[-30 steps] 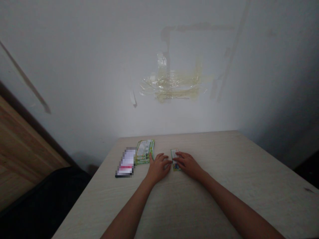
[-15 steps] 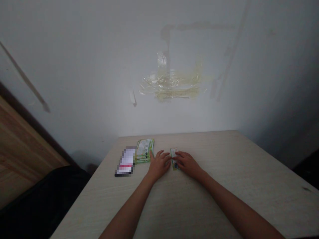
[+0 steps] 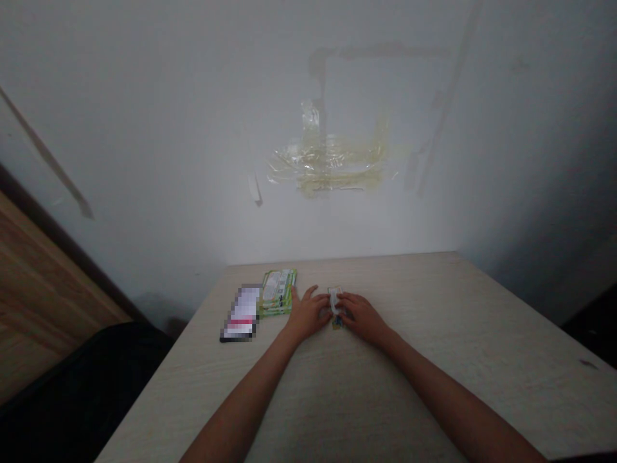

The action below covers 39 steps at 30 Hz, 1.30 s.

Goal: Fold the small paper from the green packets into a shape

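A small green and white packet (image 3: 335,302) lies on the pale wooden table (image 3: 434,360), partly folded or lifted, between my two hands. My left hand (image 3: 306,313) rests palm down at its left side, fingertips touching the packet. My right hand (image 3: 361,315) presses on its right side with curled fingers pinching it. Left of my left hand lies a stack of green and white packets (image 3: 278,291).
A phone (image 3: 242,313) with a lit screen lies left of the stack near the table's left edge. A white wall with old tape marks (image 3: 332,161) rises right behind the table. A dark seat (image 3: 72,399) sits at the lower left.
Both hands have closed in on the small packet; its near part now looks folded up and whiter. The stack and the phone have not moved.
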Tool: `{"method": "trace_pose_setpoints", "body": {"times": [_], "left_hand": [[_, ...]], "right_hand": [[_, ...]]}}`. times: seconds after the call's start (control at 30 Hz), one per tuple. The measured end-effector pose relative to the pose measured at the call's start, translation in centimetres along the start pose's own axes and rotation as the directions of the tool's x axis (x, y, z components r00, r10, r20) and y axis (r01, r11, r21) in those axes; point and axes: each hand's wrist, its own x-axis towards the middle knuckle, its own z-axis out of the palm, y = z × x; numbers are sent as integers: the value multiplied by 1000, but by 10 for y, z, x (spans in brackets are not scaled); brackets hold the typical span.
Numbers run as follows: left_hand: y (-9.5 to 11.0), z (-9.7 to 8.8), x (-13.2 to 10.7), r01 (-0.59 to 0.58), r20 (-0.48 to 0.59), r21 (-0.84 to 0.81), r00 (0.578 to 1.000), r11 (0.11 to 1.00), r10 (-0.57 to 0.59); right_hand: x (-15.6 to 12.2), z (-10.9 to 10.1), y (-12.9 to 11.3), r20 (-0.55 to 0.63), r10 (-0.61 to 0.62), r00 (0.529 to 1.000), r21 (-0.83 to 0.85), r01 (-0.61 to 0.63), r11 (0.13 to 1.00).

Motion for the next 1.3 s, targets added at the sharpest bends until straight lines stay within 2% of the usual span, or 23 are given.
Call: {"method": "trace_pose_setpoints", "body": {"times": [0.27,0.63,1.07,1.3], "left_hand": [[-2,11,-3,63,-33,-24,997,998,-64],[-5,15,-3,97,-48,-29,994,995,-99],[0,8,-5,88,-93,-15,992,996,-89],[1,5,-6,98,-95,-1,991,995,-98]], "right_hand": [[1,0,2,-18,5,1000,36,-5,999],[3,3,6,-50,28,998,68,-25,997],[1,5,10,17,-8,1000,7,8,1000],[0,3,6,8,-19,1000,-18,20,1000]]}}
